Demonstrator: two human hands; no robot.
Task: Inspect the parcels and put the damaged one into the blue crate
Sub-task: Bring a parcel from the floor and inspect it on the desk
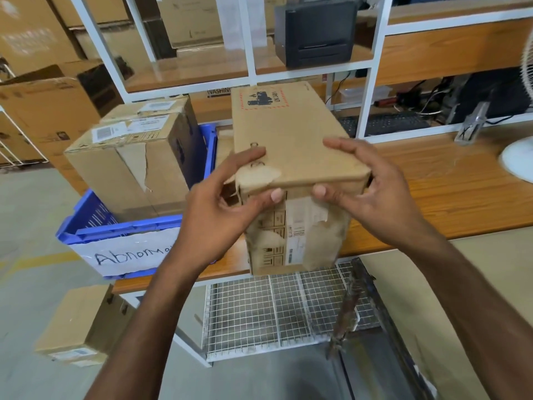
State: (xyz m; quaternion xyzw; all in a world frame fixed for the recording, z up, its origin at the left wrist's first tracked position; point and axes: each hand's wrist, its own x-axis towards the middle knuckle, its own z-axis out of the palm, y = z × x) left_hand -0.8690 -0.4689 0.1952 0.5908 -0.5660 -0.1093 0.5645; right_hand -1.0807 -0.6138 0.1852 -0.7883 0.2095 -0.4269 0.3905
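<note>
A: Where does the parcel stand in the job?

B: It is under inspection. The left hand and the right hand both clasp its near top edge, fingers curled over the top face and thumbs pressed on the near face. It stands upright at the front of the wooden bench, just right of the blue crate.

A: Does it look damaged?

B: Its skin is torn at the near left corner, and more paper has peeled from the near face lower down. By that, it is likely the one for the crate, but it is not in there yet.

A: And the crate?

B: It already holds a larger carton with a ripped front face, and bears a paper sign reading "Abnormal", partly hidden by the left arm. So one damaged box appears sorted; what is left is to lift this one over the blue wall and set it inside, where room beside the carton looks tight.

A: The surroundings?

B: A white shelf frame rises behind the bench, carrying a black printer. A keyboard and cables lie on the right, a white fan at the edge. Under the bench sits a wire rack; a small box rests on the concrete floor. Stacked cartons fill the room's left side.
</note>
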